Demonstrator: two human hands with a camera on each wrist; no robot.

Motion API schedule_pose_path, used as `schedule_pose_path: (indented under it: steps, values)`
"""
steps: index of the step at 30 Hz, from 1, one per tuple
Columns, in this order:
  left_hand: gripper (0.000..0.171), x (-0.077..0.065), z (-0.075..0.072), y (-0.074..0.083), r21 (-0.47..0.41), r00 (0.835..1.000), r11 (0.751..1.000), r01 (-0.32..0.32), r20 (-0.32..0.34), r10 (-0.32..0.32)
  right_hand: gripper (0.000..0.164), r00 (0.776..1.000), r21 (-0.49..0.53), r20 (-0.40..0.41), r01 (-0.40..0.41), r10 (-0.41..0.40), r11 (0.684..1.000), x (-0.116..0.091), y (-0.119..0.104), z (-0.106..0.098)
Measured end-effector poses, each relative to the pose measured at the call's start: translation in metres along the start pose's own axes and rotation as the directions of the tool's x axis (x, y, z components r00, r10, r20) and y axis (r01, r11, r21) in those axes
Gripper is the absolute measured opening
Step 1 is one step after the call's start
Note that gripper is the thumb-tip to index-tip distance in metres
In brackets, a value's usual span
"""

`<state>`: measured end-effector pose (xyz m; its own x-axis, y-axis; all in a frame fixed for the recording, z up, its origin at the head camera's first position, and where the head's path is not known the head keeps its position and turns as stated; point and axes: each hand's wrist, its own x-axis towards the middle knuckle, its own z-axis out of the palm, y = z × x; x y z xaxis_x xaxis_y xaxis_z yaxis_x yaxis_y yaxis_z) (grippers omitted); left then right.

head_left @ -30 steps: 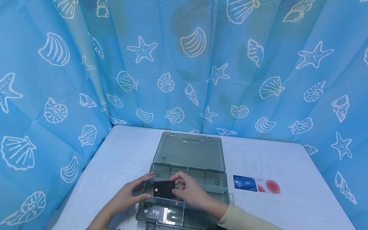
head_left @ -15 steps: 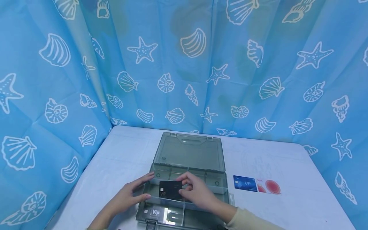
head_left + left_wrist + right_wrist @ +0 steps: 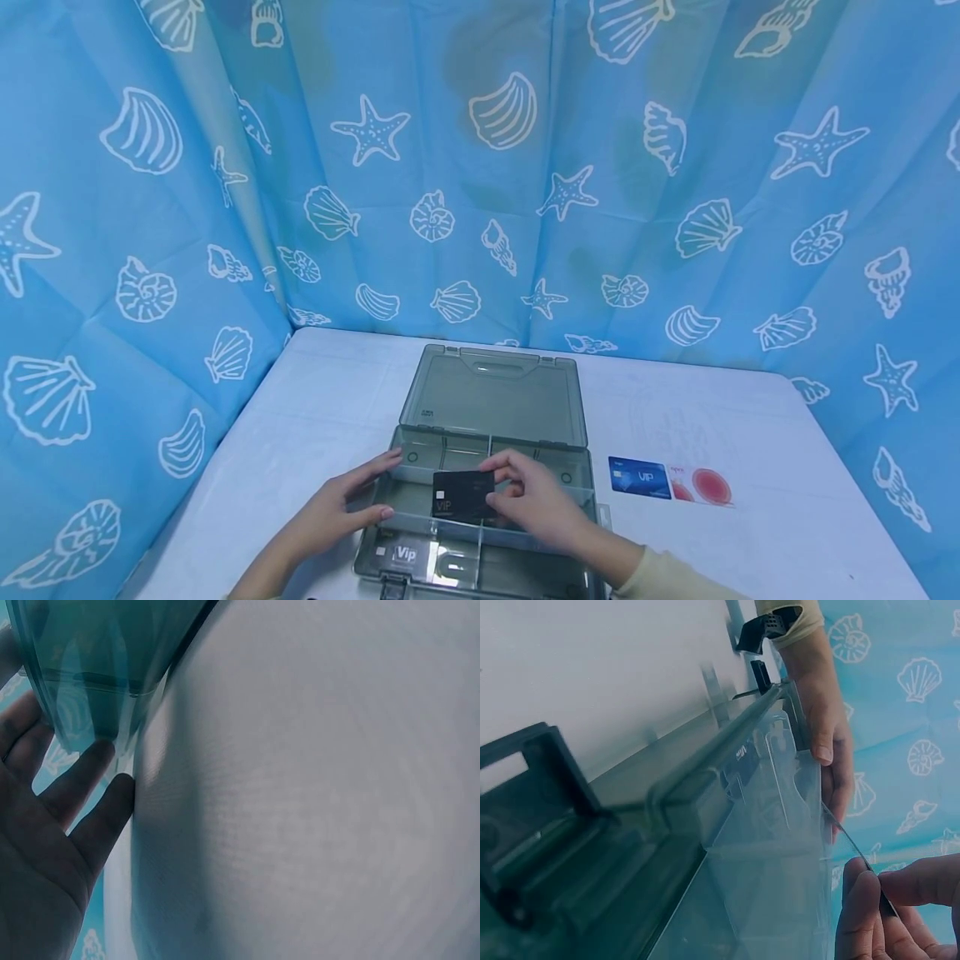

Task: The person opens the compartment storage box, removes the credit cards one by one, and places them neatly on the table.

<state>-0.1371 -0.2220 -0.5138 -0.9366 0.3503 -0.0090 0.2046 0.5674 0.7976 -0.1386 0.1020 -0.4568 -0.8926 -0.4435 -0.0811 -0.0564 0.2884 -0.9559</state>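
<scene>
Touching the box [image 3: 411, 495] edge beside roomy counter [image 3: 315, 392], the left hand [image 3: 339, 507] spreads wide; the right hand [image 3: 534, 504] pinches a black VIP card [image 3: 461, 497].

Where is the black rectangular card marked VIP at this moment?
In the head view, the black rectangular card is pinched by the right hand over the middle row of the open, translucent grey-green plastic box, right of the left hand.

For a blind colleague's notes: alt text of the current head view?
A right hand pinches a black VIP card at an open translucent box; the left hand touches the box's side. A blue card and a pink card lie on the table.
</scene>
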Motion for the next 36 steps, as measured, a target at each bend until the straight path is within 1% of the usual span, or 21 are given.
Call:
schedule_pose_path:
  steps: [8,17,21,27,36]
  values:
    - [0.069,-0.001,-0.001,-0.001,-0.003,1.0,1.0,-0.028,-0.006,0.028,0.037,1.0,0.041,0.002,-0.021,0.021,0.999,-0.006,0.0,-0.009]
    - [0.07,-0.001,0.0,-0.002,-0.006,1.0,1.0,-0.024,-0.006,0.024,0.036,0.999,0.076,-0.022,-0.044,0.046,0.996,-0.012,0.001,-0.019]
    - [0.069,0.0,0.0,-0.003,-0.005,0.999,0.999,-0.032,-0.005,0.032,0.035,0.998,0.071,-0.039,-0.051,0.054,0.996,-0.016,0.001,-0.024]
    - [0.067,-0.001,-0.001,-0.003,-0.018,0.998,0.997,-0.069,-0.002,0.069,0.034,0.994,0.085,-0.069,-0.076,0.082,0.993,-0.023,0.004,-0.032]
    - [0.067,-0.001,-0.001,-0.003,-0.005,0.998,0.998,-0.066,-0.002,0.066,0.033,0.983,0.062,-0.129,-0.124,0.131,0.99,-0.034,0.009,-0.047]
